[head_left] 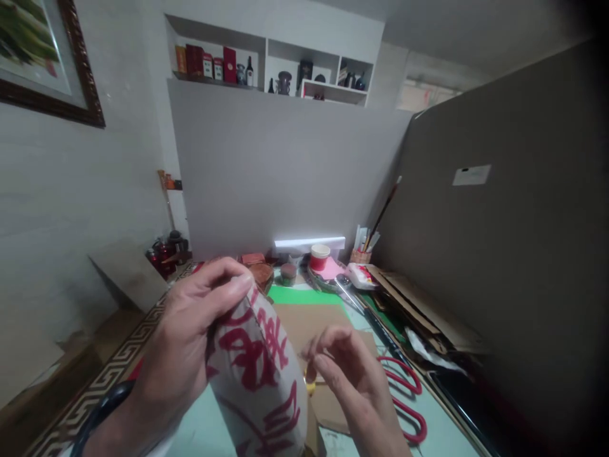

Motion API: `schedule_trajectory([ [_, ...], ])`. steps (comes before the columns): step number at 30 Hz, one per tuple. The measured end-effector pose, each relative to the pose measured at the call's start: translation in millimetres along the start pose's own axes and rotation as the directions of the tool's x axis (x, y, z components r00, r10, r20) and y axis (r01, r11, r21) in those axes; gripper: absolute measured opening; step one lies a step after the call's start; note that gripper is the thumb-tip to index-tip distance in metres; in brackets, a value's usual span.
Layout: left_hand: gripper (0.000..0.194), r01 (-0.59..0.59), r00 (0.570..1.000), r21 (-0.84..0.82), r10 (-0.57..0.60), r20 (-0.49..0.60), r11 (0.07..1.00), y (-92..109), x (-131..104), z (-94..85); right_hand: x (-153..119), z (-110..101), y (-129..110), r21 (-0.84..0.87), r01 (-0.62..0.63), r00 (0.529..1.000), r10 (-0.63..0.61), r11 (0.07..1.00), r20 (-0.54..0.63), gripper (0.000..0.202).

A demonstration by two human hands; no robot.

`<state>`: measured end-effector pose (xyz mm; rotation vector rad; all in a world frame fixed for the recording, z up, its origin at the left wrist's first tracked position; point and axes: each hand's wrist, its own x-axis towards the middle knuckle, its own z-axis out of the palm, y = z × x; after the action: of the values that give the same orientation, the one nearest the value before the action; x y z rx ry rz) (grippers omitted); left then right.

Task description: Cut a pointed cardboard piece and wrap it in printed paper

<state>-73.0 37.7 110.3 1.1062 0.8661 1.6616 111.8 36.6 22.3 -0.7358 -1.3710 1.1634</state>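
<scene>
One white red-lettered piece [273, 387], pinched in left hand [190, 324] grip; right hand [354, 381] at its three o'clock, fingers curled, grip contents indiscernible.

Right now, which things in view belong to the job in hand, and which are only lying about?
Seemingly in the job:
white item with red characters, held by the left hand
small yellow piece by the right hand

Seemingly lying about:
red-and-white cup
leaning brush
white packet

red-marked white sheet [266, 371]: bottom cut off | framed picture [33, 51]: cut off | shelf boxes [208, 65]: labels unreadably small
</scene>
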Motion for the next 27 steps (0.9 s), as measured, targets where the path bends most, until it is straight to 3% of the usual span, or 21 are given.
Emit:
schedule_trajectory([
  [8,0.02,0.014,1.0,-0.053,-0.012,0.028,0.998,-1.7,-1.9,1.6,26.0,35.2,-61.9,-0.259,0.029,0.972,0.034,0.966,0.233,0.027],
  [12,0.027,0.026,0.998,-0.048,-0.024,0.062,0.998,-3.8,-4.4,0.5,24.7,48.0,-67.4,-0.226,-0.183,0.96,0.224,0.957,0.171,0.036],
  [14,0.029,0.049,0.997,-0.025,-0.047,0.058,0.999,-5.4,-5.0,0.2,23.0,49.8,-65.5,-0.21,-0.21,0.96,0.243,0.955,0.143,0.037],
  [21,0.027,0.029,0.999,0.003,-0.029,0.04,1.0,-10.1,-9.4,-2.2,23.7,51.7,-64.4,-0.316,-0.04,0.971,0.111,0.948,0.212,0.027],
  [25,0.025,0.028,1.0,-0.047,-0.028,0.005,0.999,-9.0,-9.2,-1.2,26.4,47.2,-63.8,-0.276,0.014,0.958,0.066,0.961,0.28,0.038],
  [27,0.024,0.009,0.999,-0.12,-0.015,-0.053,0.993,-7.6,-6.4,0.5,26.6,44.8,-63.6,-0.242,0.069,0.959,0.003,0.968,0.282,0.053],
])
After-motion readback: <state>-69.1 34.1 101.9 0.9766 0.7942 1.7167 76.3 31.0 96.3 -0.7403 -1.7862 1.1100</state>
